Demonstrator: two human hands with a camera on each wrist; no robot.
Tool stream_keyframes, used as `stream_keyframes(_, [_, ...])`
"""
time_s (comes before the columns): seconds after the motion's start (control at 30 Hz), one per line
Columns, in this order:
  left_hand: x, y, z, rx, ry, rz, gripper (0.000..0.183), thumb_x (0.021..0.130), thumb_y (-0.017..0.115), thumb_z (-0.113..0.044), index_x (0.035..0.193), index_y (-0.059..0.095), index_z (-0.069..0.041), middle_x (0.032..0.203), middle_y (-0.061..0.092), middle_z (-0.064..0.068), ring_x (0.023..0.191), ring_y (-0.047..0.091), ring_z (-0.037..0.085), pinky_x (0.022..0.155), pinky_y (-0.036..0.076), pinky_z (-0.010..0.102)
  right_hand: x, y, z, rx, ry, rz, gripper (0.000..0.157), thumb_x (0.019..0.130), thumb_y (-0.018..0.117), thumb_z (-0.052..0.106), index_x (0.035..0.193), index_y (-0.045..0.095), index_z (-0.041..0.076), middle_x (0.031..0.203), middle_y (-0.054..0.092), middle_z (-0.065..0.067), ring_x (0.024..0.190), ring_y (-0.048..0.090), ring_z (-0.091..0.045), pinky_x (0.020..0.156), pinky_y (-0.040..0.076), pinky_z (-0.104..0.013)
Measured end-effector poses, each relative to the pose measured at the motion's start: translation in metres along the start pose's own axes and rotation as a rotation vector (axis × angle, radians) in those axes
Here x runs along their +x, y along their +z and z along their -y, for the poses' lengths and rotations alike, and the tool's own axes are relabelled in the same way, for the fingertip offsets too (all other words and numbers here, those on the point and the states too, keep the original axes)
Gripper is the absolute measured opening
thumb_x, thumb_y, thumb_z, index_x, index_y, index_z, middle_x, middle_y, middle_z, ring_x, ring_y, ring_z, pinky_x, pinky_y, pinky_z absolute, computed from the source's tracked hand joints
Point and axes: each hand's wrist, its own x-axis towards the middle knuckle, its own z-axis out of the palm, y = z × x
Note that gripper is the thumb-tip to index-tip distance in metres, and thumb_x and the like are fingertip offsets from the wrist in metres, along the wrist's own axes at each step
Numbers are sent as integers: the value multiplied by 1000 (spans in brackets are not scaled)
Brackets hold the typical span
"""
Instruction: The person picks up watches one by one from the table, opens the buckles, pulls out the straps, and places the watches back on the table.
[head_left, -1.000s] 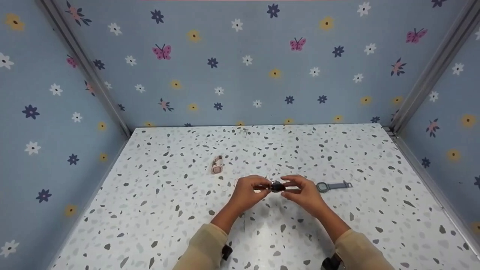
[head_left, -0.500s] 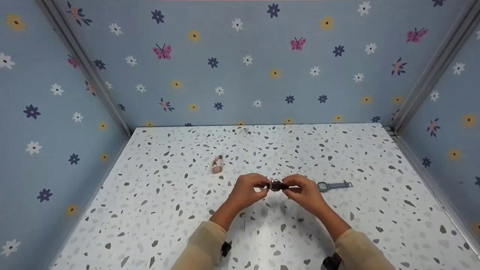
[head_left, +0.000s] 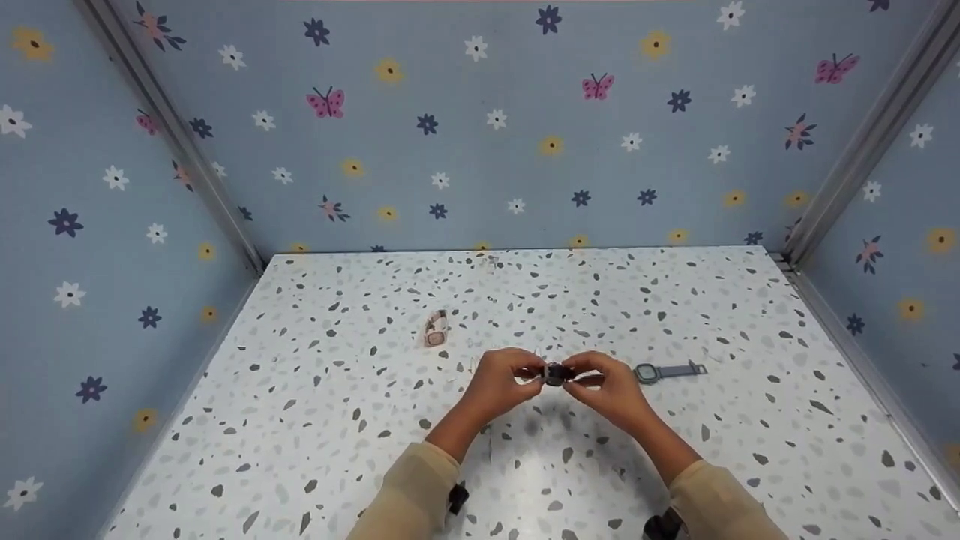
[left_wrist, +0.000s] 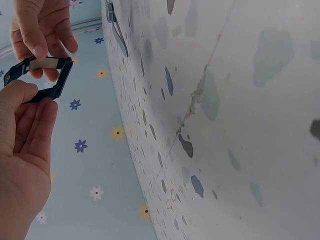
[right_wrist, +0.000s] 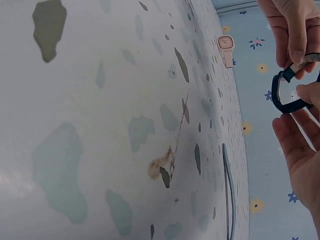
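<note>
Between both hands, a dark wristwatch (head_left: 555,373) is raised off the table, its strap bent into a loop. My left hand (head_left: 499,386) pinches the loop's left side between thumb and fingers; my right hand (head_left: 609,386) pinches its right side. In the left wrist view the wristwatch (left_wrist: 62,82) shows a pale strip along one part of the loop; fingertips cover some of it. To the left behind the hands lies a pink watch (head_left: 436,330). A grey-blue watch (head_left: 671,371) lies flat beside the right hand, strap pointing right.
The speckled white table (head_left: 337,435) is enclosed by blue floral panels (head_left: 480,150) at the back and both sides. Metal posts (head_left: 176,135) stand in the corners. The pink watch (right_wrist: 226,44) also shows in the right wrist view.
The right fingers have closed in on the dark wristwatch. Its shiny face, visible earlier, has turned, and a strap part now shows. The other two watches lie unmoved.
</note>
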Motion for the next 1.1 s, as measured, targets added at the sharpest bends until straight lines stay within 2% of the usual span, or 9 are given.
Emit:
stream_keyframes(0.13, [0,0,0,-7,-8,-5,16,80,72,6,94,76,-2,92,72,9,84,70,17,73,57,23,-1,0,2,27,1,-6,30,81,74,-8,110,66,-6,108,66,-17,95,64,-35,79,57,-47])
stream_keyframes(0.33, [0,0,0,-49,-39,-5,17,81,71,6,95,76,-2,92,72,8,84,70,15,73,57,21,0,-2,2,56,-72,-18,25,82,74,-6,106,68,-6,103,68,-17,87,64,-35,75,58,-35])
stream_keyframes(0.57, [0,-2,1,-99,-44,-28,17,81,70,7,93,76,-3,91,72,7,84,70,16,73,57,21,1,-1,1,58,-73,-32,22,80,76,-6,102,70,-7,99,70,-16,87,66,-35,80,54,-53])
stream_keyframes(0.8, [1,-3,0,-102,-46,-35,16,81,71,7,93,76,-3,92,72,6,85,70,15,73,57,21,4,-2,0,43,-121,-26,25,78,76,-9,102,69,-9,99,69,-20,90,67,-36,83,55,-50])
stream_keyframes(1.1, [2,-2,0,-130,-59,-39,17,82,72,6,96,76,-4,94,72,7,87,70,18,75,57,23,7,-4,-2,65,-94,-22,23,80,75,-9,102,70,-6,99,70,-15,90,68,-29,84,54,-52])
